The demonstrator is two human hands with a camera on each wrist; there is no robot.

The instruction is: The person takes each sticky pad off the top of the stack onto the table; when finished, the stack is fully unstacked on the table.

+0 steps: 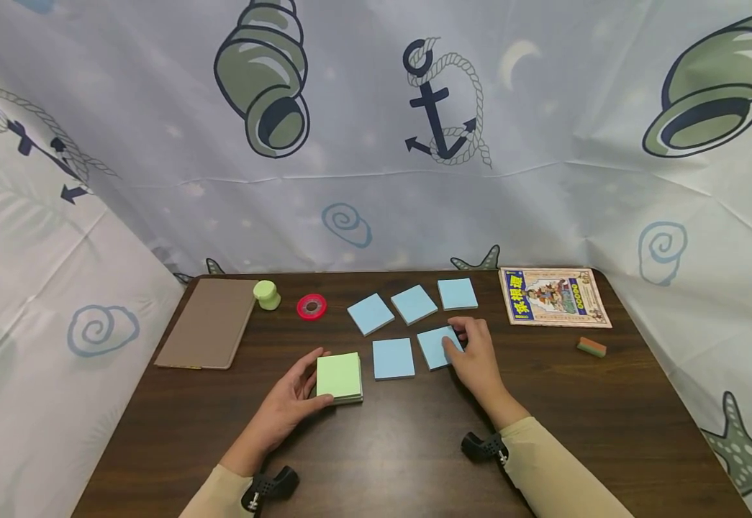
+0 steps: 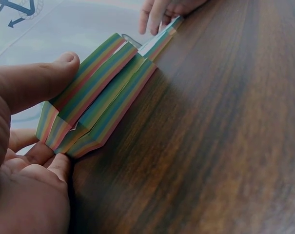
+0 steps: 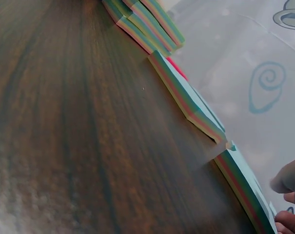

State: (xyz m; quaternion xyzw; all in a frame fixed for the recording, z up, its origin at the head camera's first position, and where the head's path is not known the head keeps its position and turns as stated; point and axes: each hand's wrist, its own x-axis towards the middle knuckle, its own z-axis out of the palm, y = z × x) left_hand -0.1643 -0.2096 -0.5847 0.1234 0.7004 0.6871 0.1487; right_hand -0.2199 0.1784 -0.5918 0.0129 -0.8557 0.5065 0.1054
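Note:
A stack of square sticky note pads (image 1: 339, 375) with a green top stands on the table, gripped by my left hand (image 1: 285, 406) between the thumb in front and the fingers behind. Rainbow-striped sides of its several slightly offset pads (image 2: 96, 92) show in the left wrist view. My right hand (image 1: 478, 360) holds the right edge of a blue-topped sticky note pad (image 1: 434, 347) with thumb and fingers. Beside it on the left lies another blue pad (image 1: 393, 358). Behind these, three more form a slanted row: left (image 1: 371, 314), middle (image 1: 414, 304) and right (image 1: 458, 293).
A brown notebook (image 1: 210, 324) lies at the back left, beside a light green knob-shaped object (image 1: 267, 295) and a red ring-shaped object (image 1: 311, 297). A colourful booklet (image 1: 555, 297) and a small orange-green block (image 1: 591, 347) are at the right. A patterned curtain (image 1: 363, 129) hangs behind.

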